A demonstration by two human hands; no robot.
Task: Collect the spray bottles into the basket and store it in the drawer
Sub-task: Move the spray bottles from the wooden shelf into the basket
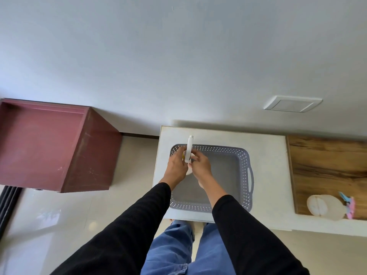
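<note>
Fingers (195,155) of both my hands clasp a white spray bottle (189,148) over the grey basket (241,155) on the table (268,147).

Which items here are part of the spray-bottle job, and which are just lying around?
Job:
white spray bottle, held by left hand and right hand
grey basket

Lying about:
maroon box
round cream object
pink and blue clips

Pale wall (178,56), glossy cream floor (59,215), maroon cabinet (49,145), wooden counter (327,165).
</note>
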